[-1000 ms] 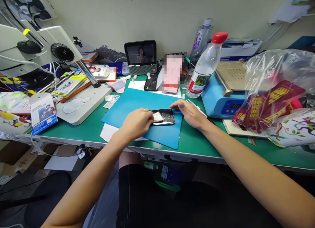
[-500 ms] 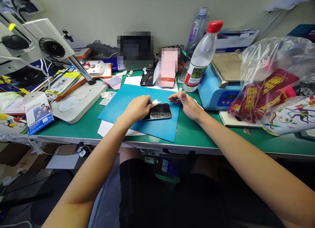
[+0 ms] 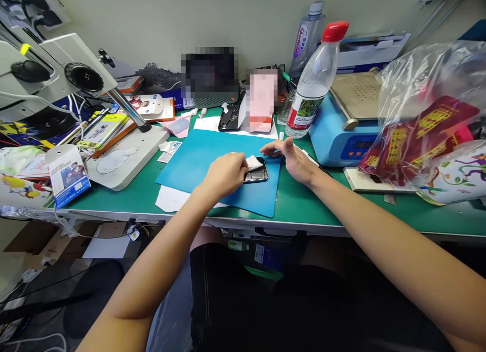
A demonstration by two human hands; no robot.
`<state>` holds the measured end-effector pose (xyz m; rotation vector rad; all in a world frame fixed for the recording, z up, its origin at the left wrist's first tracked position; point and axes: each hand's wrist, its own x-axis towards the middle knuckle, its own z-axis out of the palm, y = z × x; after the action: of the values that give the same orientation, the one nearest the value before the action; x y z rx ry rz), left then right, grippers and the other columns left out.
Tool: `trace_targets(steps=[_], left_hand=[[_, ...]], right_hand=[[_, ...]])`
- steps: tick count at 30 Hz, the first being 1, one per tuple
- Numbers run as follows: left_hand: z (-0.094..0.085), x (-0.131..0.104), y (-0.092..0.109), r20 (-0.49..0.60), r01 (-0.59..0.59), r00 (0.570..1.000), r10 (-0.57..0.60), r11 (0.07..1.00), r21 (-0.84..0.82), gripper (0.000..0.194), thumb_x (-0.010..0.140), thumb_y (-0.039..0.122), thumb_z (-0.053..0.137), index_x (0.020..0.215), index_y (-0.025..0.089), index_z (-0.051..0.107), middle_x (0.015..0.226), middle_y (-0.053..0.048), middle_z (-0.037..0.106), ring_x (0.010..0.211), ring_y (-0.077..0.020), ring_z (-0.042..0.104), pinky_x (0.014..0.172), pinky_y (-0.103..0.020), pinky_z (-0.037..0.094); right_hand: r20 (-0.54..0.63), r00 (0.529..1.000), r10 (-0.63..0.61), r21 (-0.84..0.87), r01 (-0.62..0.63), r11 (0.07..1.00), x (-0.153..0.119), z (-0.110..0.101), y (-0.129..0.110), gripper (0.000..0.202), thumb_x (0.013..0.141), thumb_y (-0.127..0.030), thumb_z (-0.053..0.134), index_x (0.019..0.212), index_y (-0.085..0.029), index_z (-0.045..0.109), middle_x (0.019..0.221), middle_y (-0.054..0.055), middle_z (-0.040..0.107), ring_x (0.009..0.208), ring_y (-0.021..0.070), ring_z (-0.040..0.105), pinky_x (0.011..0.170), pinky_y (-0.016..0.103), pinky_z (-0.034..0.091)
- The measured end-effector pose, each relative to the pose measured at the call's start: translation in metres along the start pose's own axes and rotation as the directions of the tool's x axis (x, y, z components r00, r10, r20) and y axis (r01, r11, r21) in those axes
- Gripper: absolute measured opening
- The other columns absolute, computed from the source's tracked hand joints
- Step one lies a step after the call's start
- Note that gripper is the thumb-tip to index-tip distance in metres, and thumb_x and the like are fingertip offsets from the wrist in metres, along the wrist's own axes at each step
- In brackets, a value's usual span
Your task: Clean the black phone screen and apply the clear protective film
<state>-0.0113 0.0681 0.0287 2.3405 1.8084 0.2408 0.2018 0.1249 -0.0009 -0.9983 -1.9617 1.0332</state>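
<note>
A dark smartphone lies flat on the blue mat, its left part hidden behind my left hand. My left hand is closed on a white wipe, which rests over the phone's glossy face. Just right of the phone, my right hand is held with its fingers stretched out and thumb raised, and nothing shows in it. Beside that hand lies a thin white stick-like thing, partly hidden.
A white microscope stand is at the left. Behind the mat are another phone and a pink-screened phone. A red-capped bottle, a blue heating station and a plastic bag with red packets stand at the right.
My left hand has moved right across the phone with the wipe, covering more of it. My right hand stays beside the phone, fingers still stretched. The whole view has shifted slightly.
</note>
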Motion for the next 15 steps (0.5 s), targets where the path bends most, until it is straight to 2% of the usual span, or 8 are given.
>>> trace_targets(steps=[3, 5, 12, 15], left_hand=[[-0.003, 0.021, 0.012, 0.029, -0.018, 0.999, 0.018, 1.0, 0.01, 0.018, 0.095, 0.016, 0.056, 0.094, 0.022, 0.073, 0.104, -0.008, 0.079, 0.098, -0.0284, 0.072, 0.075, -0.035, 0.05], [-0.007, 0.024, 0.009, 0.052, -0.018, 0.999, 0.017, 0.999, 0.026, 0.017, 0.094, 0.017, 0.057, 0.094, 0.022, 0.074, 0.103, -0.008, 0.079, 0.097, -0.0283, 0.072, 0.074, -0.034, 0.05], [-0.027, -0.013, -0.036, 0.098, 0.079, 0.991, -0.094, 0.987, 0.141, 0.017, 0.095, 0.019, 0.057, 0.095, 0.02, 0.074, 0.1, -0.011, 0.079, 0.094, -0.0301, 0.072, 0.071, -0.035, 0.048], [-0.026, -0.02, -0.041, 0.097, 0.08, 0.991, -0.096, 0.985, 0.152, 0.016, 0.095, 0.02, 0.058, 0.095, 0.02, 0.074, 0.097, -0.009, 0.079, 0.094, -0.029, 0.073, 0.072, -0.035, 0.048]], right_hand=[[-0.018, 1.0, 0.011, 0.021, -0.011, 1.0, -0.001, 0.0, 0.001, 0.107, 0.077, -0.101, 0.009, 0.098, -0.022, 0.079, 0.107, 0.012, 0.075, 0.11, 0.0303, 0.068, 0.104, 0.045, 0.052], [-0.028, 1.0, 0.012, 0.029, -0.011, 1.0, -0.001, 0.0, 0.002, 0.11, 0.076, -0.1, 0.007, 0.099, -0.021, 0.079, 0.108, 0.012, 0.075, 0.11, 0.0301, 0.068, 0.104, 0.045, 0.052], [0.002, 1.0, -0.003, 0.035, 0.003, 0.999, -0.002, 0.001, 0.0, 0.106, 0.079, -0.099, 0.01, 0.101, -0.022, 0.079, 0.111, 0.012, 0.076, 0.108, 0.0287, 0.068, 0.102, 0.043, 0.052], [0.0, 1.0, -0.014, 0.029, 0.014, 0.999, -0.002, 0.001, 0.0, 0.103, 0.079, -0.1, 0.014, 0.1, -0.022, 0.078, 0.111, 0.012, 0.076, 0.107, 0.0291, 0.068, 0.102, 0.044, 0.052]])
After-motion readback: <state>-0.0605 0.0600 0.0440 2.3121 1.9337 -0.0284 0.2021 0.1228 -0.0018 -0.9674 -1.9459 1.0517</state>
